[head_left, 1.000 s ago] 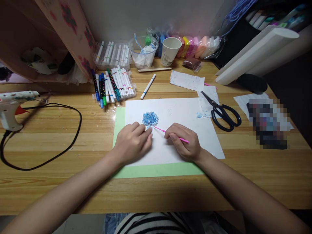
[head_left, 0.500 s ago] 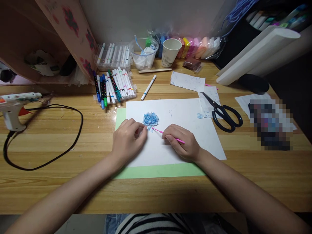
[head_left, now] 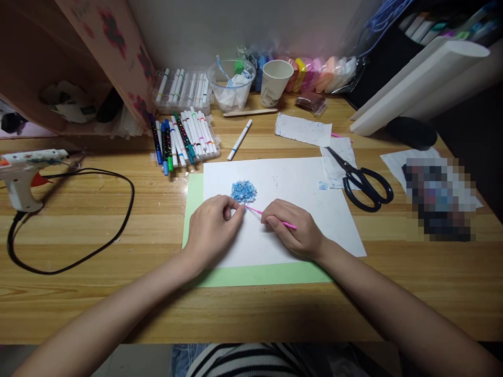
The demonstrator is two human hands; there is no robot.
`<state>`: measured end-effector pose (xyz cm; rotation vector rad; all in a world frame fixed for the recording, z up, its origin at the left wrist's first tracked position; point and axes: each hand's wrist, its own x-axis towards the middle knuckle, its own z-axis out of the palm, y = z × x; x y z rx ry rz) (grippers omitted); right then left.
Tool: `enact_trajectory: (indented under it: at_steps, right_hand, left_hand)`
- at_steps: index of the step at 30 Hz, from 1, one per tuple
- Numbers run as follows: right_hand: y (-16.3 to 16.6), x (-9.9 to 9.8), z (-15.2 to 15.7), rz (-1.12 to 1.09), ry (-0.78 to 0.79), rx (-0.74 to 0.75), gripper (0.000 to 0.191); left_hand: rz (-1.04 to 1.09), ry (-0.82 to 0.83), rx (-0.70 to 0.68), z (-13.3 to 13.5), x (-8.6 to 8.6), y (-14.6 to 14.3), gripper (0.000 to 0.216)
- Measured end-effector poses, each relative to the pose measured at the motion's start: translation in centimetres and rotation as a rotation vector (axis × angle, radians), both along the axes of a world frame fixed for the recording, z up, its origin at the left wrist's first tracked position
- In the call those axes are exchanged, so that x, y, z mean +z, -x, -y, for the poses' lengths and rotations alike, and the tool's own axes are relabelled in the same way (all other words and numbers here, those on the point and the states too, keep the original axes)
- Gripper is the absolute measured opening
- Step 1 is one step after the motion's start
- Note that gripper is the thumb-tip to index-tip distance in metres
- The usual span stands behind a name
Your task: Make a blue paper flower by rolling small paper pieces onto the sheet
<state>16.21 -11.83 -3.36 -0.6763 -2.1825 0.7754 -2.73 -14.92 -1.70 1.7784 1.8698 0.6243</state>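
Observation:
A white sheet [head_left: 298, 209] lies on a green sheet [head_left: 255, 275] on the wooden desk. On the white sheet sits a small cluster of blue paper bits [head_left: 243, 191]. My left hand [head_left: 214, 228] rests just below the cluster with its fingertips pinched together on something too small to name. My right hand [head_left: 293, 230] holds a thin pink stick [head_left: 259, 212] like a pen. The stick's tip meets my left fingertips at the cluster's lower edge.
Black scissors [head_left: 363, 180] lie right of the sheet on paper scraps. Marker pens [head_left: 181, 139] and a loose marker [head_left: 239, 139] lie behind it, with a plastic bowl [head_left: 231, 84], a paper cup [head_left: 275, 81] and coloured clay packs [head_left: 314, 73]. A glue gun [head_left: 21, 173] and its black cord [head_left: 78, 220] are at left.
My left hand pulled back a little from the cluster, then moved forward again with its fingertips pinched at the stick's tip. My right hand shifted slightly left.

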Motion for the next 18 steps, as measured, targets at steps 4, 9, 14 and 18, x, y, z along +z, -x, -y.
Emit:
enact_trajectory:
  at_steps: [4,9,14,18]
  right_hand:
    - [-0.01,-0.02,0.01,-0.003,0.003,0.005,0.02]
    - [-0.02,-0.04,0.02,-0.002,-0.001,0.003,0.02]
    - [-0.03,-0.02,0.0,-0.011,-0.008,-0.001,0.02]
    - [-0.02,0.03,0.01,-0.017,-0.002,-0.006,0.02]
  left_hand:
    - [-0.004,-0.034,0.02,-0.01,-0.17,-0.29,0.018]
    - [-0.003,-0.102,0.012,0.08,-0.44,-0.48,0.013]
    - [0.013,-0.172,-0.012,0.4,-0.67,-0.35,0.013]
    - [0.008,-0.222,-0.014,0.41,-0.85,-0.23,0.015]
